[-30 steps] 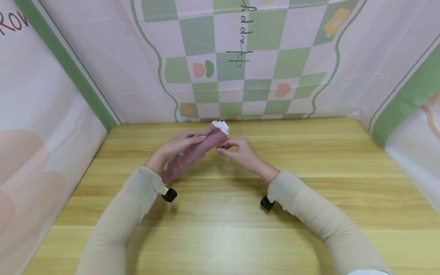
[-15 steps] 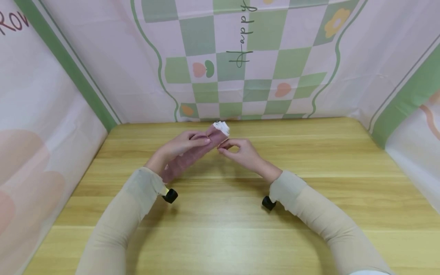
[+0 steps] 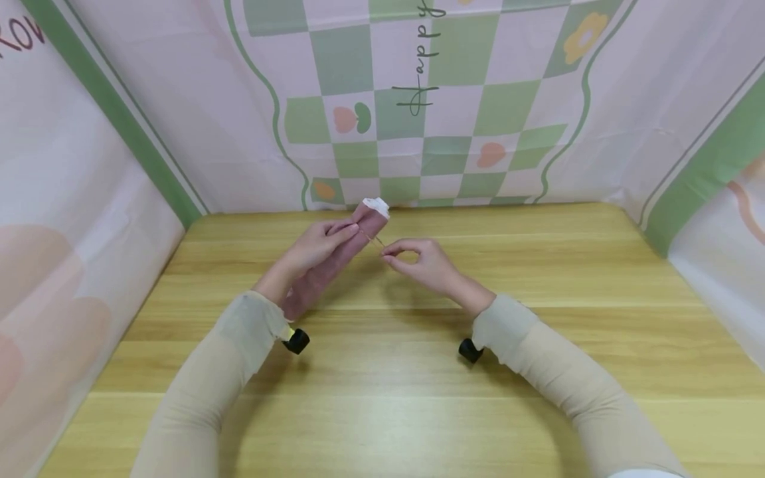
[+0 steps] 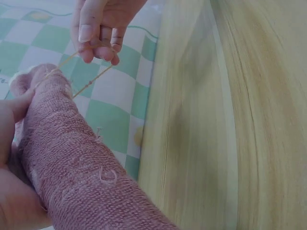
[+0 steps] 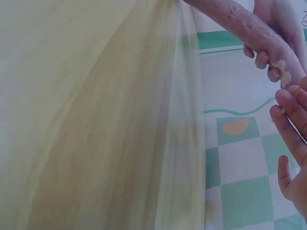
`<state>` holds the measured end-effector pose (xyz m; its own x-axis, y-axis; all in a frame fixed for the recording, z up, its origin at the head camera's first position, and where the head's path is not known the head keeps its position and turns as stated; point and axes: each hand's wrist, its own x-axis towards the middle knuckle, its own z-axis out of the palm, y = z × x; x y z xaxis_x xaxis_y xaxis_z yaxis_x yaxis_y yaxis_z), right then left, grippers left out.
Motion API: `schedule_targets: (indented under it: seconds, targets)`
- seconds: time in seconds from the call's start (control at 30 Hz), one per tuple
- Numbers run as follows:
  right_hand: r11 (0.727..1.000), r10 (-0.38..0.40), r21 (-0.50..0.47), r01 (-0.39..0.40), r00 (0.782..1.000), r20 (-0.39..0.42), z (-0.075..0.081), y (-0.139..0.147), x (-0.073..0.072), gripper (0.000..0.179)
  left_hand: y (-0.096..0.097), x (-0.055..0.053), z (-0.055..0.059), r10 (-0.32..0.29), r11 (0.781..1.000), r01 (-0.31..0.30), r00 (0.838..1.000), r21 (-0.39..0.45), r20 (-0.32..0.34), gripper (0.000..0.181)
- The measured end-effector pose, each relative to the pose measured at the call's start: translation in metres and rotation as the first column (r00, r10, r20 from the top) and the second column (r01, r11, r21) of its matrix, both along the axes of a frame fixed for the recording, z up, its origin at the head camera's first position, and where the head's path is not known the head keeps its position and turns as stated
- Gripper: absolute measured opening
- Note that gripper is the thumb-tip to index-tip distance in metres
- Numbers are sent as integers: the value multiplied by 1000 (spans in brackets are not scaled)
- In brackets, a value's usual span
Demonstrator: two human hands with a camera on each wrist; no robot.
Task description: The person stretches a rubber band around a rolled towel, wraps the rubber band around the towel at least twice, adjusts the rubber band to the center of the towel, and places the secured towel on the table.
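A rolled pink towel (image 3: 338, 257) with a white end slants up and away, its far end raised over the wooden table. My left hand (image 3: 311, 251) grips it near that end, thumb on top. A thin tan rubber band (image 4: 89, 84) loops off the roll in two strands, with a small knot on one of them. My right hand (image 3: 427, 265) pinches the loop between thumb and fingertips and stretches it away from the towel. Loose threads show on the towel in the left wrist view. In the right wrist view, the left fingers wrap under the towel (image 5: 247, 26).
The wooden table (image 3: 382, 398) ends at a hanging cloth (image 3: 400, 159) with green checks and lettering. More printed cloth (image 3: 78, 279) rises along the left side and along the right. A small black camera (image 3: 295, 340) sits at the left wrist.
My right hand has drawn slightly right, away from the towel, and the stretched band now shows between them. The towel's white end has risen and shifted a little left with my left hand.
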<state>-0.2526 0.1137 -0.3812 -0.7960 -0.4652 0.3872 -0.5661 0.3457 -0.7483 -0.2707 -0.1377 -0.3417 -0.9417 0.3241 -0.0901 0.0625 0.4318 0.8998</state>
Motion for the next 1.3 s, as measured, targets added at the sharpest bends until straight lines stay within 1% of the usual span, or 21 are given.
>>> schedule_targets:
  seconds: [0.13, 0.3, 0.47, 0.63, 0.73, 0.97, 1.07, 1.3]
  targets:
    - [1000, -6, 5, 6, 1000, -14, 2, 4, 0, 15, 0, 0, 0, 27, 999, -27, 1000, 30, 11, 55]
    - [1000, 7, 25, -5, 998, -55, 4, 8, -2, 14, 0, 1, 1, 60, 997, -61, 998, 52, 17, 56]
    - [999, 41, 32, -38, 995, -88, 3, 11, -1, 12, 0, 1, 1, 70, 996, -71, 997, 51, 17, 57]
    - [998, 55, 29, -52, 994, -96, 2, 12, 0, 12, 0, 2, 2, 92, 995, -92, 996, 45, 9, 55]
    - [998, 56, 31, -54, 996, -75, 2, 13, 0, 12, -1, 2, 3, 106, 993, -106, 994, 45, 9, 54]
    - [995, 63, 80, -65, 998, 23, 3, 19, 2, 15, -3, 0, 2, 137, 989, -137, 990, 54, -8, 51]
    - [993, 62, 101, -68, 996, 60, 4, 22, 2, 17, -4, -1, 1, 152, 987, -151, 988, 53, -21, 50]
    - [987, 59, 142, -78, 989, 133, 7, 28, 3, 19, -7, -2, 3, 161, 985, -158, 986, 64, -37, 48]
